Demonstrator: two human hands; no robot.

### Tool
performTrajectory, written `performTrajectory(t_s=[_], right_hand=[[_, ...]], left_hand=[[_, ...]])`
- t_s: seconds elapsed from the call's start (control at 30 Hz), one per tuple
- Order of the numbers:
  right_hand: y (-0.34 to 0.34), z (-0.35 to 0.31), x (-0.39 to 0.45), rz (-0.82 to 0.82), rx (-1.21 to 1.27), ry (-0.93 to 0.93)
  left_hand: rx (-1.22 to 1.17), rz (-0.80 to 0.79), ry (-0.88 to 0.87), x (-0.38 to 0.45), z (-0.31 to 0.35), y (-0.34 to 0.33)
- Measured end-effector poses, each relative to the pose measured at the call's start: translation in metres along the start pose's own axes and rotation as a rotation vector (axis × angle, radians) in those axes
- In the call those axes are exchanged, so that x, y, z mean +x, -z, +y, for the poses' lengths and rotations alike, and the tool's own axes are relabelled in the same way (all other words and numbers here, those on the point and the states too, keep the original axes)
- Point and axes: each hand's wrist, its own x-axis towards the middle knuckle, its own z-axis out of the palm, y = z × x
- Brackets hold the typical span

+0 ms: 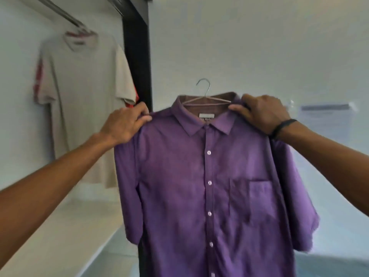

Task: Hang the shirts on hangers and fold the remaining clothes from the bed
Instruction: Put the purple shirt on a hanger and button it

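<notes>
I have the purple shirt (209, 186) held up in front of me, already on its wire hanger (205, 95), buttoned down the front. My left hand (123, 124) pinches the shirt's shoulder seam, thumb and fingers curled over the fabric. My right hand (261, 112) grips the opposite shoulder beside the collar, fingers curled over the top edge; I judge they also catch the hanger arm beneath, though the cloth hides that.

Procedure for this step, as I judge it:
1. Keep both shoulders level so the hanger stays centred in the collar.
2. Transfer the load to one hand at the hook before reaching up.
3. Carry the hook left and up to the rail (65, 15), and seat it beside the beige T-shirt (83, 100) already hanging there.

The rail is blurred here, so the free space along it is uncertain. Beyond, a paper notice (325, 116) hangs on the far wall.
</notes>
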Motion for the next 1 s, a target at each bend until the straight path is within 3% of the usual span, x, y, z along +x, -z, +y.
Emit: performTrajectory(t_s=[0.17,0.3,0.5,0.7,0.87,1.0], right_hand=[[-0.027,-0.057,0.073,0.005,0.055,0.109],[-0.049,-0.106,0.142,0.077,0.078,0.212],[-0.073,-0.179,0.253,0.184,0.150,0.267],[-0.108,-0.249,0.331,0.298,0.198,0.286],[-0.131,-0.287,0.385,0.400,0.196,0.205],[-0.149,-0.302,0.419,0.371,0.236,0.198]], left_hand=[[0.145,-0.033,0.038,0.008,-0.079,0.035],[0.300,0.043,0.083,0.036,-0.149,0.093],[0.460,0.100,0.312,0.082,-0.244,0.160],[0.532,0.260,0.537,0.114,-0.317,0.163],[0.677,0.290,0.595,0.153,-0.360,0.171],[0.707,0.314,0.659,0.182,-0.386,0.171]])
